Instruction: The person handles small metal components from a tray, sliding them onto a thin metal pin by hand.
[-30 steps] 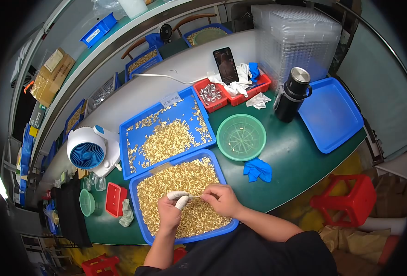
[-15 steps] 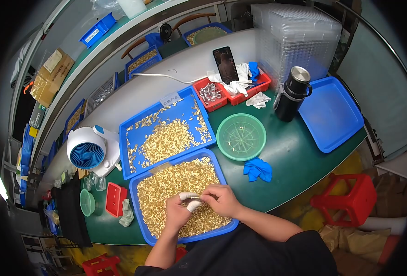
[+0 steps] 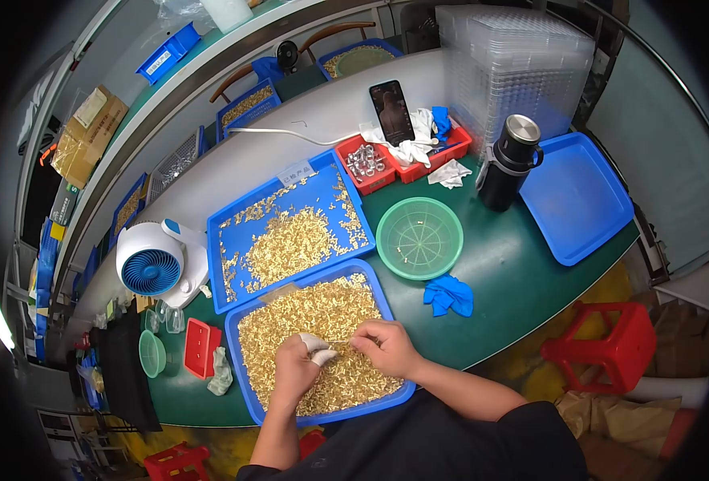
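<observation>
Both hands are above a blue tray [image 3: 237,370] filled with small gold-coloured metal pieces [image 3: 306,317]. My left hand [image 3: 294,370] wears white covers on its thumb and a finger, and these are closed in a pinch. Whatever lies between them blends into the gold pieces below. Just to its right, my right hand [image 3: 388,350] is bare, with thumb and forefinger pressed together; anything in that pinch is too small to make out. A narrow gap separates the two hands. Behind, a second blue tray [image 3: 218,232] bears a looser heap of similar pieces and a paper label.
A green round basket [image 3: 420,239] with a few pieces and a crumpled blue glove [image 3: 449,296] lie to the right. Further back stand red bins [image 3: 368,170], a phone [image 3: 392,112], a black thermos [image 3: 508,164] and a blue tray [image 3: 575,200]. A white fan [image 3: 152,260] stands left.
My left hand has moved slightly left, away from the right hand, so the fingertips that were together are now apart. My right hand stays almost in place.
</observation>
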A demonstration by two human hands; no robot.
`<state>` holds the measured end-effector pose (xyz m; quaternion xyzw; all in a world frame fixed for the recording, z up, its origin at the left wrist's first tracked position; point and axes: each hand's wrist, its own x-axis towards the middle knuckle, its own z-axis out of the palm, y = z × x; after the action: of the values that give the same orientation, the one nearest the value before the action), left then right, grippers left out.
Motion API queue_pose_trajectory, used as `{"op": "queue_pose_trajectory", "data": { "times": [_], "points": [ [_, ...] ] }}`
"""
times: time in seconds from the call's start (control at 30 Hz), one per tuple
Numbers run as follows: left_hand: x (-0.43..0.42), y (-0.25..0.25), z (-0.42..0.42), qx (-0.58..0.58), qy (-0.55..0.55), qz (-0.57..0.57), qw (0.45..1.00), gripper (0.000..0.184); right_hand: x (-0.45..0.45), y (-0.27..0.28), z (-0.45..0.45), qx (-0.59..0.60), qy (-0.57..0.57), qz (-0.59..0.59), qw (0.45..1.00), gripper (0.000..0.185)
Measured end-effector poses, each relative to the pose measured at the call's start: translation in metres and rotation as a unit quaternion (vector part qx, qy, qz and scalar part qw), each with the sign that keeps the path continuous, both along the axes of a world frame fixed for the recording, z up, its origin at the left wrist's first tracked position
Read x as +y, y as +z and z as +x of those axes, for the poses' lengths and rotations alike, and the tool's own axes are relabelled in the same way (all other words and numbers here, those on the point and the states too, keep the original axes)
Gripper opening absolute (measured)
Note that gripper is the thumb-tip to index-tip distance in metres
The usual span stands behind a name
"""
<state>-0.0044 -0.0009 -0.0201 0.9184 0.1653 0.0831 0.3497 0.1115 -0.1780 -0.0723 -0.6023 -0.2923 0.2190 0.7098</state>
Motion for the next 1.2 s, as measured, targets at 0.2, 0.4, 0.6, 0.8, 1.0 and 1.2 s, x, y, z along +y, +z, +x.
{"op": "queue_pose_trajectory", "data": {
  "times": [0.2, 0.4, 0.6, 0.8, 1.0, 1.2],
  "points": [
    [0.001, -0.014, -0.004, -0.088, 0.097, -0.351, 0.927, 0.005, 0.000, 0.002, 0.000, -0.002, -0.002, -0.007, 1.000, 0.015],
    [0.012, -0.016, -0.004, -0.108, 0.000, -0.487, 0.867, 0.024, 0.000, 0.001, 0.000, 0.001, -0.001, -0.009, 1.000, 0.015],
    [-0.003, 0.002, -0.001, -0.054, 0.105, -0.369, 0.922, 0.009, -0.001, 0.004, 0.001, -0.002, 0.005, -0.014, 1.000, 0.014],
    [0.002, -0.004, -0.002, -0.111, 0.081, -0.422, 0.896, 0.018, -0.002, 0.007, 0.002, -0.017, 0.013, -0.024, 0.999, 0.013],
    [0.004, -0.009, -0.005, -0.094, 0.080, -0.386, 0.914, 0.016, -0.003, 0.010, 0.002, -0.008, 0.009, -0.017, 1.000, 0.012],
    [-0.003, -0.010, -0.001, -0.095, 0.095, -0.368, 0.920, 0.014, -0.002, 0.005, 0.001, -0.008, 0.000, -0.010, 1.000, 0.012]
  ]
}}
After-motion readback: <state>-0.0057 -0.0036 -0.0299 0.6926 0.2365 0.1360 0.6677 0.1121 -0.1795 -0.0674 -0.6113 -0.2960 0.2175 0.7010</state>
